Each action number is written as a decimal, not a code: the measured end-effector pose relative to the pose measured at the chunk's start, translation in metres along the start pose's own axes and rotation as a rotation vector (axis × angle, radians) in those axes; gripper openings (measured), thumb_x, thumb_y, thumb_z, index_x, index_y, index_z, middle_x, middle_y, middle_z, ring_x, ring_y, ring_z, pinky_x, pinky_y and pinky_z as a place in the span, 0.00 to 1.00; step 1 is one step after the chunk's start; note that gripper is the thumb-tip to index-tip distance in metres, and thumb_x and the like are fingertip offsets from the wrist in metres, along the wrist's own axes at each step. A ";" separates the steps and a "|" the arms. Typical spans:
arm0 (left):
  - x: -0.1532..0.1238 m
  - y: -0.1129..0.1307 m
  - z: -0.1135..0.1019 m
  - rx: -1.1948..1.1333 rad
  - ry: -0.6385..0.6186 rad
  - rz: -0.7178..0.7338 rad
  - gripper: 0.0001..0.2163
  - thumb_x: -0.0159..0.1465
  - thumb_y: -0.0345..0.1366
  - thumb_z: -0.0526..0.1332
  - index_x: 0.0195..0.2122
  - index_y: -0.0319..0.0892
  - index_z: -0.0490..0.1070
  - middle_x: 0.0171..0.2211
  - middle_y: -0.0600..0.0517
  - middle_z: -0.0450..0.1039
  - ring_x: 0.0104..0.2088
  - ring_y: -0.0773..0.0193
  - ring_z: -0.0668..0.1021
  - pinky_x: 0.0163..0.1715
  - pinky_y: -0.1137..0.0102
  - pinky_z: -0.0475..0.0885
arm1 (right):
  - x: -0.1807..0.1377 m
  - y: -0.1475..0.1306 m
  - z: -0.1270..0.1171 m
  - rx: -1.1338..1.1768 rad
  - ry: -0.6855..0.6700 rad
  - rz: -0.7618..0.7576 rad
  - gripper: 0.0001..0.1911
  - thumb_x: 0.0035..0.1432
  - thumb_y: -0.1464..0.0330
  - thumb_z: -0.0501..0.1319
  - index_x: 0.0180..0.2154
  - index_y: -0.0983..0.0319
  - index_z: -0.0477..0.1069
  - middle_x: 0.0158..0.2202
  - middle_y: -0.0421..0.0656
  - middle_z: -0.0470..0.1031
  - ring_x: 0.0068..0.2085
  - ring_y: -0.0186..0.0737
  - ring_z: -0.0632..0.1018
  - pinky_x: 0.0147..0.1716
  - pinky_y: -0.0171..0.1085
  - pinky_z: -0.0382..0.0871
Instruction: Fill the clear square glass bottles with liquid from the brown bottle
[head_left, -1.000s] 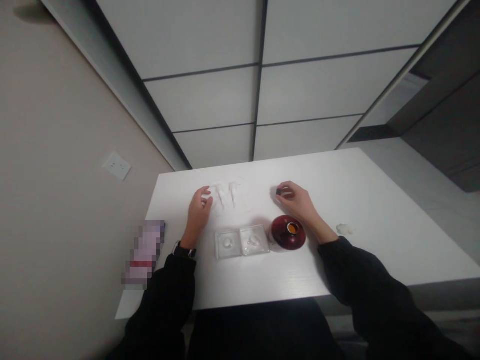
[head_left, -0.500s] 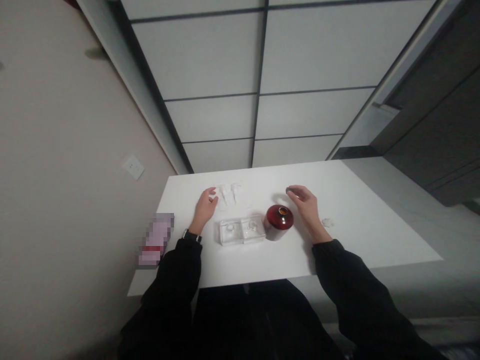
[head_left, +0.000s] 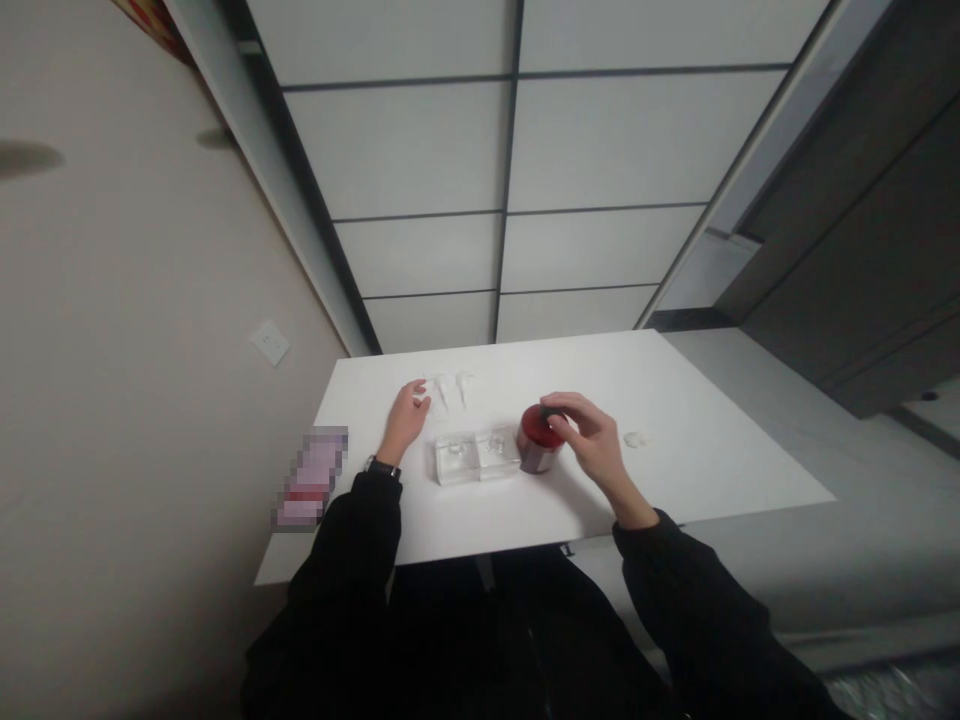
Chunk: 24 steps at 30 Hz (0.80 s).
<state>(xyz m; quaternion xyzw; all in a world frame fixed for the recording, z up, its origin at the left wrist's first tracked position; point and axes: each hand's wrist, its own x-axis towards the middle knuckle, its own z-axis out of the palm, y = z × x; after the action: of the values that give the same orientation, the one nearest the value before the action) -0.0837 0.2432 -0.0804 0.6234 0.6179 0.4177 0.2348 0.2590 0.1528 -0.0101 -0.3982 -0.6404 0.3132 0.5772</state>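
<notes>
A dark red bottle [head_left: 534, 446] stands on the white table [head_left: 675, 450]. My right hand [head_left: 589, 435] is over its top, fingers pinched on a small dark cap [head_left: 553, 414] right at the bottle's mouth. My left hand [head_left: 405, 418] rests on the table at the left, fingers loosely curled and holding nothing, next to small clear plastic droppers [head_left: 450, 388]. A clear two-cell plastic case [head_left: 477, 456] lies between my hands, just left of the bottle.
A crumpled white wad [head_left: 635, 439] lies on the table right of my right hand. A blurred pink and red packet [head_left: 311, 478] sits at the table's left edge. A wall with a socket [head_left: 270, 342] is to the left.
My right hand has carried the dark cap from the far side of the table back onto the top of the red bottle. The camera view has tilted up. My left hand has stayed in place.
</notes>
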 end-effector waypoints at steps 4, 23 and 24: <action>-0.001 -0.002 -0.001 0.016 -0.005 0.007 0.16 0.73 0.42 0.65 0.58 0.40 0.72 0.52 0.46 0.76 0.43 0.60 0.81 0.45 0.60 0.81 | -0.004 0.004 0.010 -0.025 0.032 -0.039 0.12 0.65 0.53 0.68 0.43 0.53 0.81 0.46 0.47 0.84 0.52 0.52 0.82 0.58 0.56 0.77; 0.001 -0.012 0.002 0.060 -0.043 0.035 0.18 0.68 0.34 0.62 0.59 0.43 0.71 0.51 0.46 0.77 0.36 0.64 0.77 0.44 0.65 0.75 | -0.002 0.019 0.004 0.068 -0.089 -0.039 0.14 0.70 0.53 0.63 0.50 0.52 0.79 0.49 0.45 0.84 0.53 0.51 0.82 0.63 0.55 0.71; 0.001 -0.012 0.002 0.062 -0.045 0.037 0.18 0.69 0.34 0.62 0.59 0.43 0.71 0.51 0.46 0.77 0.36 0.64 0.77 0.44 0.65 0.75 | -0.003 0.018 0.006 0.078 -0.068 -0.059 0.15 0.70 0.52 0.63 0.50 0.52 0.79 0.48 0.44 0.84 0.52 0.51 0.82 0.66 0.57 0.67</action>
<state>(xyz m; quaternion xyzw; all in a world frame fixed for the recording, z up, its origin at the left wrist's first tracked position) -0.0890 0.2461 -0.0911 0.6508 0.6136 0.3884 0.2216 0.2555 0.1596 -0.0278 -0.3453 -0.6585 0.3344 0.5791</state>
